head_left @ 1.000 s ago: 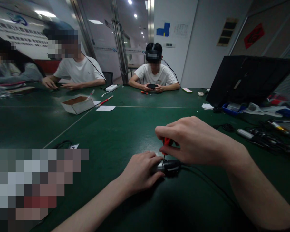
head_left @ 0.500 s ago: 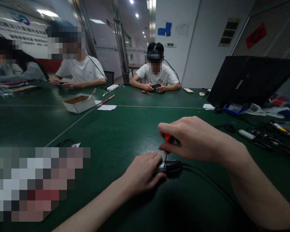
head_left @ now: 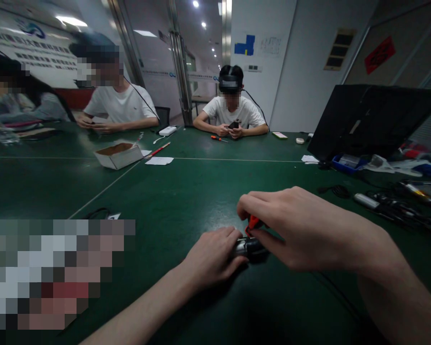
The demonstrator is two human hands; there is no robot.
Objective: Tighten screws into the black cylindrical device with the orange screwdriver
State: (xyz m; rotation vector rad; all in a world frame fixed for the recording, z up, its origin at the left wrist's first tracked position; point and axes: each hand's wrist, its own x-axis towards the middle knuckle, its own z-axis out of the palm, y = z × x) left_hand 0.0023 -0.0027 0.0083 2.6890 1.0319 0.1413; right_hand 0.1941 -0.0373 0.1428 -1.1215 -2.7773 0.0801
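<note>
The green table point(head_left: 187, 191) has a sheen, so the rounded silver-and-black cylinder point(head_left: 243, 247) lying on it could probably roll or skid if a sideways push got past the hand bracing it. A dark cable point(head_left: 339, 290) runs from below the right wrist towards the lower right; where it begins is hidden, but if it belongs to the cylinder, a forearm snagging it could tug the piece askew. The likelier trouble seems to lie with the red-handled tool point(head_left: 252, 223), which stands roughly upright over the cylinder's upper side: too much lean or too little downward pressure could let its end slide off and scratch the casing or jab the left fingers, which lie just beside it. Its tip is too small and too covered to tell whether it is properly seated.

The left forearm comes in from the lower edge and slants up to the right, low over the table. The right forearm enters from the lower right corner, its wrist raised and arched so that the fingers point down and inwards. The left hand point(head_left: 215, 254) curls over the silver end, fingers together across the far side and thumb along the near side, pinning it. The right hand point(head_left: 287, 225) pinches the tool's small handle between thumb and bent forefinger, directly above the cylinder
</note>
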